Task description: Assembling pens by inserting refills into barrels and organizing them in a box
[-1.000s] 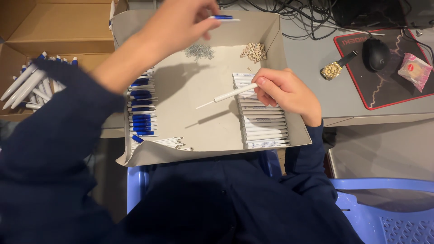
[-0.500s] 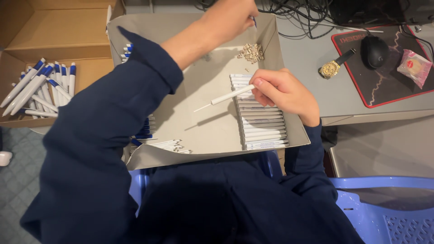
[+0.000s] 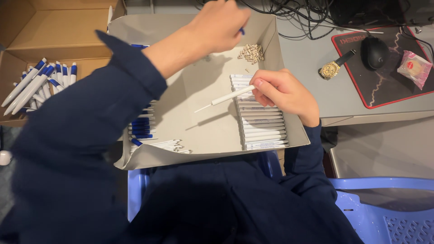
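Observation:
A grey cardboard tray [image 3: 212,135] rests on my lap. My right hand [image 3: 282,92] pinches a white pen barrel [image 3: 230,97] whose thin refill tip points left, held just above a row of white pen barrels [image 3: 260,119] along the tray's right side. My left hand [image 3: 219,25] reaches over the tray's far end, fingers closed on a small blue pen part [image 3: 242,31], close to a pile of small springs [image 3: 252,53]. Blue pen parts [image 3: 141,126] lie under my left sleeve, and thin refills [image 3: 169,145] lie at the tray's near edge.
An open cardboard box [image 3: 36,83] at left holds assembled white-and-blue pens. On the grey desk at right lie a gold wristwatch [image 3: 332,68], a black mouse [image 3: 374,46] on a red-edged mat, a pink wrapped snack [image 3: 413,68] and tangled cables. A blue plastic chair [image 3: 384,208] stands at lower right.
My left hand has swung from the tray's top centre toward the spring pile, then eased back slightly left. The right hand keeps the white barrel in nearly the same place.

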